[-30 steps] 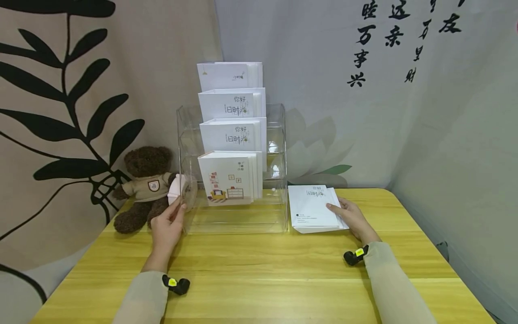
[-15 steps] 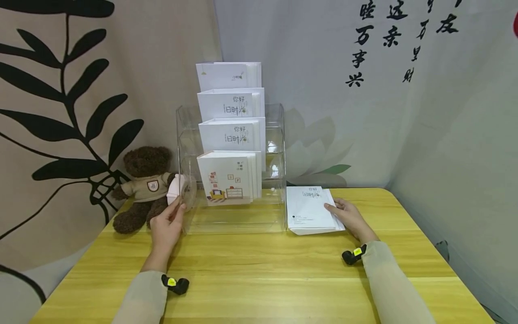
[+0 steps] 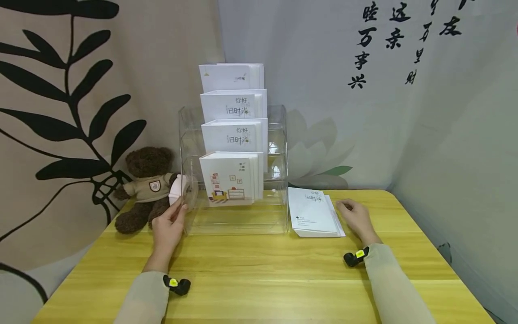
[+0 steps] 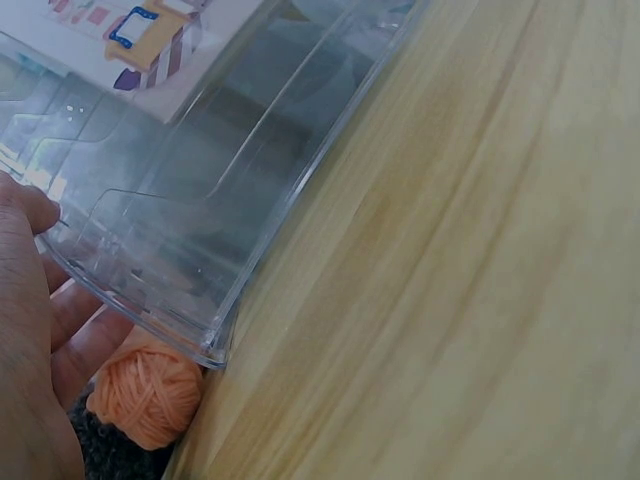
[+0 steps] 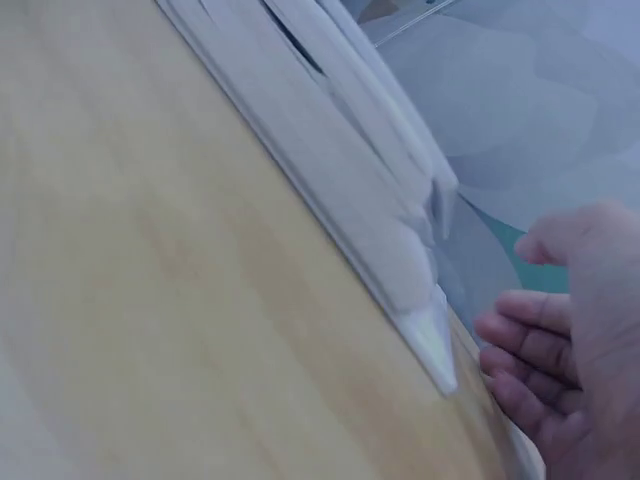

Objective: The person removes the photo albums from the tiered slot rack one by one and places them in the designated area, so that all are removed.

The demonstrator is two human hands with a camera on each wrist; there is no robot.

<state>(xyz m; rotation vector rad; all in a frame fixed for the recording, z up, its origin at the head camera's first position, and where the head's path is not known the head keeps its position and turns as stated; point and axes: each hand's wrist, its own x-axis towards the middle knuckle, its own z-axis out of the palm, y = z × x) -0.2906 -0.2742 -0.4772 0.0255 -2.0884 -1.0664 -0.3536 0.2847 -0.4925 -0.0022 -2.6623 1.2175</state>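
Observation:
My left hand (image 3: 167, 225) grips the left side of a clear stepped display rack (image 3: 238, 220). In the left wrist view, the thumb lies over the rack's side edge and the other fingers sit behind it. White booklets with printed covers stand in the rack's tiers; the front one (image 3: 226, 180) shows a small furniture drawing. To the rack's right, a stack of white booklets (image 3: 313, 213) lies on the table. Just right of that stack is my right hand (image 3: 358, 218), fingers loosely curled and holding nothing. The right wrist view shows a gap between its fingertips and the stack's edge (image 5: 430, 345).
A brown teddy bear (image 3: 149, 191) in a beige shirt sits left of the rack, near a pale pink object (image 3: 176, 189). An orange yarn ball (image 4: 148, 392) lies by the rack's corner. The wooden table (image 3: 259, 279) extends in front; printed cloth (image 3: 323, 54) hangs behind.
My right hand has let go of the booklet stack and drawn slightly right, after shifting it a little left. The stack now lies on its own. My left hand keeps its hold on the rack.

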